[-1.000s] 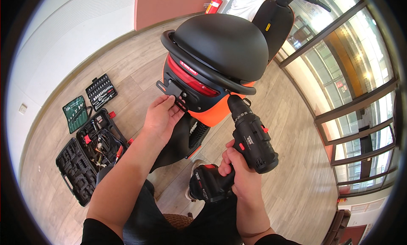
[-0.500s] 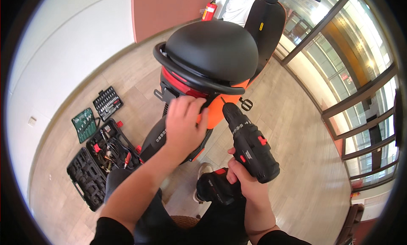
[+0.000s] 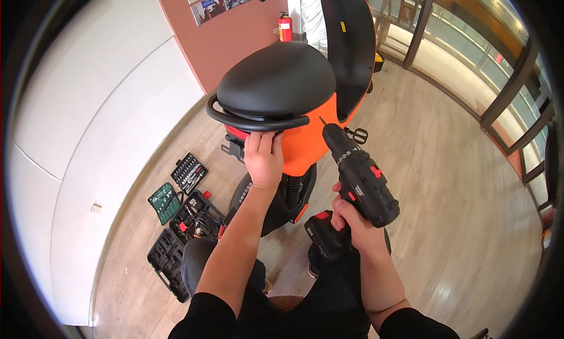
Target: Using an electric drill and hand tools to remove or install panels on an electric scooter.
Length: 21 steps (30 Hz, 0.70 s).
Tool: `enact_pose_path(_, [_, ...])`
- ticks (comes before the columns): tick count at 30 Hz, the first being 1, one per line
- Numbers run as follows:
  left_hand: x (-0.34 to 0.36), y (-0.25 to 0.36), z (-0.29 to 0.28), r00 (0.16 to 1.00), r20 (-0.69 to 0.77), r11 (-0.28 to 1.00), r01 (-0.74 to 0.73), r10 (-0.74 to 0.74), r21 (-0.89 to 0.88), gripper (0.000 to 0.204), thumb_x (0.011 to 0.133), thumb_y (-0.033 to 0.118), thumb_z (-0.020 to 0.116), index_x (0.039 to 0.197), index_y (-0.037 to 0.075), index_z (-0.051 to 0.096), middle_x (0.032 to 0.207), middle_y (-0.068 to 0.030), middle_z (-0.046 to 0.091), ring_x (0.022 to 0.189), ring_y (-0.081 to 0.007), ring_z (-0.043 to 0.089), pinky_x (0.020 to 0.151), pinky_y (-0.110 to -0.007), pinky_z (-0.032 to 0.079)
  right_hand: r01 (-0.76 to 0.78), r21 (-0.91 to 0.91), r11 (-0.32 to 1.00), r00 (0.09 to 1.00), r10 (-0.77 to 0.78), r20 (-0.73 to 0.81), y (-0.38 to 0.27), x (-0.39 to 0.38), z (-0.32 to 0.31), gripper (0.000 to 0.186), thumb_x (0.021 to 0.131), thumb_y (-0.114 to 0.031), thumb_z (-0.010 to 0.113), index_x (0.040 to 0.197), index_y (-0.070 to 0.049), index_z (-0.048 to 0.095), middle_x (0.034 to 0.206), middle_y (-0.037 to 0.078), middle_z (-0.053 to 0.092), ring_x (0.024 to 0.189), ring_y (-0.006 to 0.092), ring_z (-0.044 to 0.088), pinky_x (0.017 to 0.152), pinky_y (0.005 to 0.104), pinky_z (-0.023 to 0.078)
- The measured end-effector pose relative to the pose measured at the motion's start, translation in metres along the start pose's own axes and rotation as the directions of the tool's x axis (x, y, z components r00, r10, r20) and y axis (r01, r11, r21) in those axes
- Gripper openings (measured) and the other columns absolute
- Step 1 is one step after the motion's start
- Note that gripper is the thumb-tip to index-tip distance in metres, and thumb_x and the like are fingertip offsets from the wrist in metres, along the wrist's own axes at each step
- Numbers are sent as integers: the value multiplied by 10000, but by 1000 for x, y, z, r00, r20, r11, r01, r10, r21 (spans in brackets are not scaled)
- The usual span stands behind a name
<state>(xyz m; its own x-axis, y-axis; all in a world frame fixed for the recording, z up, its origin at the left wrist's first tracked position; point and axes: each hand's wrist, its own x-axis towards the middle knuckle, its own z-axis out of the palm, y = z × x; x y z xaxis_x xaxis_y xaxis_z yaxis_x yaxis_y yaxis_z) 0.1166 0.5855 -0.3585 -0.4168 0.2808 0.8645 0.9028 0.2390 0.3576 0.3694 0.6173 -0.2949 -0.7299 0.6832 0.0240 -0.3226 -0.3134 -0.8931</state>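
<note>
An orange scooter with a black seat stands in front of me, rear end toward me. My left hand presses against the orange rear body just under the black grab rail, fingers tucked up beneath it. My right hand grips the handle of a black cordless drill with red buttons. The drill's bit points up and left, its tip close to the orange side panel below the seat.
Open black tool cases and socket sets lie on the wooden floor to my left. A curved white wall runs along the left. A red fire extinguisher stands by the far wall. Glass doors are at the right.
My left hand has slid from the tail light bracket up under the grab rail. The drill has risen toward the scooter's side panel, and my head has tilted up.
</note>
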Motion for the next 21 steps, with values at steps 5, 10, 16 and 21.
enact_pose_path(5, [1, 9, 5, 990, 14, 990, 137, -137, 38, 195, 812, 64, 776, 940, 15, 637, 865, -88, 550, 826, -295, 539, 758, -418, 459, 76, -310, 948, 997, -63, 52, 4, 6, -11, 240, 901, 70, 597, 1138, 35, 590, 752, 35, 556, 548, 87, 523, 513, 261, 433])
enact_pose_path(10, [2, 1, 3, 977, 52, 977, 210, -208, -33, 234, 799, 62, 785, 961, 14, 623, 863, -78, 532, 837, -280, 516, 773, -403, 443, -5, -315, 949, 997, 28, 68, 25, 13, -3, 232, 904, 73, 600, 1127, 7, 608, 735, 20, 562, 543, 81, 522, 520, 255, 442])
enact_pose_path(16, [5, -19, -17, 973, 187, 970, 171, -138, -175, 260, 772, 19, 791, 983, 6, 641, 867, -81, 532, 843, -271, 540, 769, -382, 458, -34, -330, 944, 996, 61, 72, 35, 27, 13, 225, 903, 62, 607, 1121, 9, 612, 744, 22, 569, 535, 79, 521, 518, 263, 449])
enact_pose_path(21, [11, -23, -25, 967, 212, 949, 191, -139, -249, 279, 754, -14, 779, 1006, 23, 666, 865, -86, 519, 839, -282, 539, 761, -391, 467, -23, -427, 904, 996, 57, 67, 41, 33, 28, 231, 904, 63, 604, 1128, 10, 612, 749, 25, 575, 531, 86, 522, 514, 266, 449])
